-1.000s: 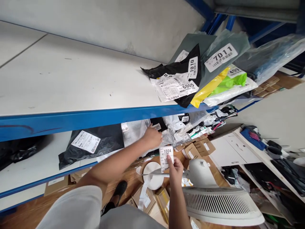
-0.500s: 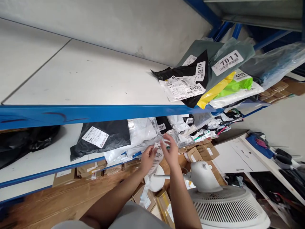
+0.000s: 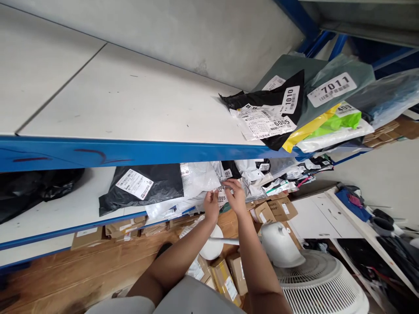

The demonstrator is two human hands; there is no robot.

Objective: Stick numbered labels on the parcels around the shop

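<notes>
My left hand (image 3: 211, 206) and my right hand (image 3: 235, 196) meet in front of the lower shelf, both pinching a strip of white number labels (image 3: 221, 196) printed 1004 and 1005. The strip hangs between my fingers just in front of a white plastic mailer (image 3: 196, 181) on the lower shelf. A black mailer with a white shipping label (image 3: 140, 187) lies to the left of it. Further grey and black parcels (image 3: 252, 172) are piled to the right on the same shelf.
The upper shelf board (image 3: 114, 100) with a blue front rail (image 3: 131, 151) holds mailers numbered 6005 (image 3: 265, 124), 1010 and 7011 (image 3: 330, 85) at the right. A white floor fan (image 3: 314, 279) stands below my right arm. Cardboard boxes (image 3: 271, 209) lie on the wooden floor.
My left hand left the shelf parcels and joined my right hand on the label strip. Both hands rose with it towards the lower shelf; the view shifted slightly.
</notes>
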